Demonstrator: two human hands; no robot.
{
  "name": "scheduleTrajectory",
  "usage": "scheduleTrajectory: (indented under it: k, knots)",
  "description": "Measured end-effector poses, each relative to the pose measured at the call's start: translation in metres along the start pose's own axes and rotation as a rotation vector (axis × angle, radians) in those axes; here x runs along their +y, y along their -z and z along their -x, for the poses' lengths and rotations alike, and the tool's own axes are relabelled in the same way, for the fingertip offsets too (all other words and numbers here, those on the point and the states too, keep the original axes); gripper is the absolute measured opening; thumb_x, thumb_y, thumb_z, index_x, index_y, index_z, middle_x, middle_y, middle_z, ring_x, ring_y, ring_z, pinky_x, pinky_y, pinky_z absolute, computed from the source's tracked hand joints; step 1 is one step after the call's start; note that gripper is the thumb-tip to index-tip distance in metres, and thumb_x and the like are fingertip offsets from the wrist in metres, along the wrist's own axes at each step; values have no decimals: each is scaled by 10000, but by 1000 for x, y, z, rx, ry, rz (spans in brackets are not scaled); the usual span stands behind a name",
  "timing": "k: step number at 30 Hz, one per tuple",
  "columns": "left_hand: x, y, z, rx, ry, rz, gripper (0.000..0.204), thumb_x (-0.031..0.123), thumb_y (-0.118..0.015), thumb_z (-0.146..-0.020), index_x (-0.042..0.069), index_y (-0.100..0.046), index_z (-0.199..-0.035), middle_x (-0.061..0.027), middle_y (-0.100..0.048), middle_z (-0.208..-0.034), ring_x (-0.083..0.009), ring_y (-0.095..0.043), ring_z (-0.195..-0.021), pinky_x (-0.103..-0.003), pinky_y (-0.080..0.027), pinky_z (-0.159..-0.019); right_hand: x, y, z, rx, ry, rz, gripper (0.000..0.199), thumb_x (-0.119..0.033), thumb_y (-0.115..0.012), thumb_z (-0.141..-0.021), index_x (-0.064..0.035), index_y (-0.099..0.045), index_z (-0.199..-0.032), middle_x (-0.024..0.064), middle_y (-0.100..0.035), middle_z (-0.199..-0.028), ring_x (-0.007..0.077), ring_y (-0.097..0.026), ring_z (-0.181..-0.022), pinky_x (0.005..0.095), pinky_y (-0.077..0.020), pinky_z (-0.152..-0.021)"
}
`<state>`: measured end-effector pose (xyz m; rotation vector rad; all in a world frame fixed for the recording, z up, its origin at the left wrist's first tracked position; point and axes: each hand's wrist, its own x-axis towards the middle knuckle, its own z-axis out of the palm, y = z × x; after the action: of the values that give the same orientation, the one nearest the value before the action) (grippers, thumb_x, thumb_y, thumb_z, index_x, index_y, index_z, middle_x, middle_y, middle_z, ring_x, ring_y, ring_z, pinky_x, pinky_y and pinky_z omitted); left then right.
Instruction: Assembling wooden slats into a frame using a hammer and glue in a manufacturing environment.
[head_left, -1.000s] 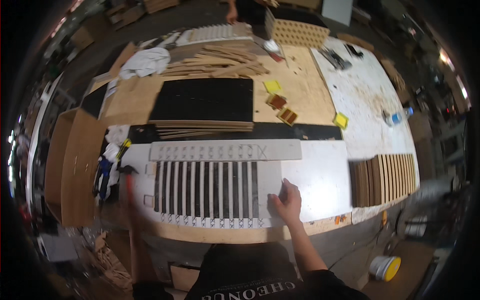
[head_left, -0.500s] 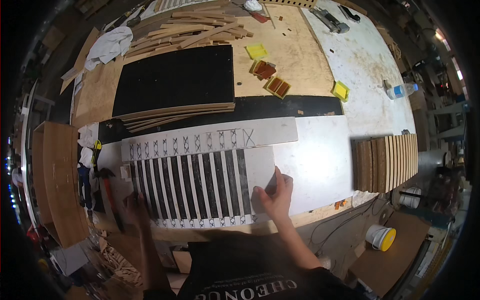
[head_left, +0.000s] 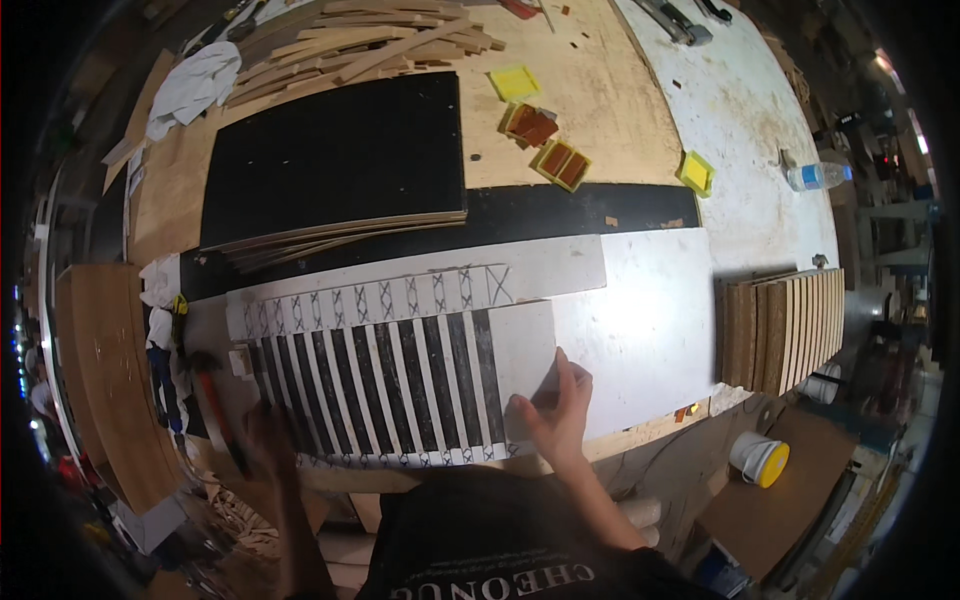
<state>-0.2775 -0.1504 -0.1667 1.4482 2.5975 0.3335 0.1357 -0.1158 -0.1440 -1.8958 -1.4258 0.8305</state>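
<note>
A white panel with black stripes lies on the worktable before me. Its right end is a plain pale sheet. At that end my right hand grips the panel, its thumb over the surface and its forefinger along the edge. Dark and smeared, my left hand is at the panel's left end; its fingers cannot be made out. A pale board pencilled with crossed boxes lies along the panel's far side. Left of my left hand lies a hammer with an orange-red handle.
Stacked black boards lie beyond, with loose wooden strips behind. Yellow trays, some holding brown pieces, lie farther right. A block of slats and a water bottle are at the right. A cardboard box stands left.
The view has shifted, so the table's things sit slightly differently in it. My right hand keeps its place at the panel's right end; my left hand appears a little lower.
</note>
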Motion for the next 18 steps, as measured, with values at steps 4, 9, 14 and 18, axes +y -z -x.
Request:
scheduleTrajectory:
  k: [4,9,14,18]
  knots:
    - [40,20,-10,69,12,-349,413,251,-602,-825,23,-527,-1161,-159,-514,-1136,-295,-503,-1058,-398,-395,-905,-1,15,14,-140,78,80,920,-258,-783,-643,-42,-274,-1379,254,-315,-1304,367,-397,-1085,422,-351,-908]
    - [183,24,-20,23,-716,10,576,300,-649,-784,-1,-460,-1238,-195,-408,-1287,-355,-397,-1195,-465,-303,-996,7,36,28,-391,145,299,931,-346,-789,-605,-76,-324,-1365,269,-222,-1399,390,-360,-1177,468,-298,-937]
    - [296,-12,-46,-359,-1035,15,852,313,-790,-612,11,-399,-1307,-177,-389,-1330,-360,-355,-1239,-453,-296,-1026,31,39,27,-295,177,332,845,-321,-792,-591,-77,-399,-1299,148,-368,-1364,356,-328,-1238,476,-260,-978]
    - [313,-24,-64,-536,-976,-83,922,357,-821,-558,14,-399,-1304,-178,-425,-1288,-333,-427,-1179,-417,-350,-987,34,37,29,-235,172,307,745,-364,-762,-627,-92,-465,-1254,92,-480,-1294,309,-363,-1243,458,-241,-1001]
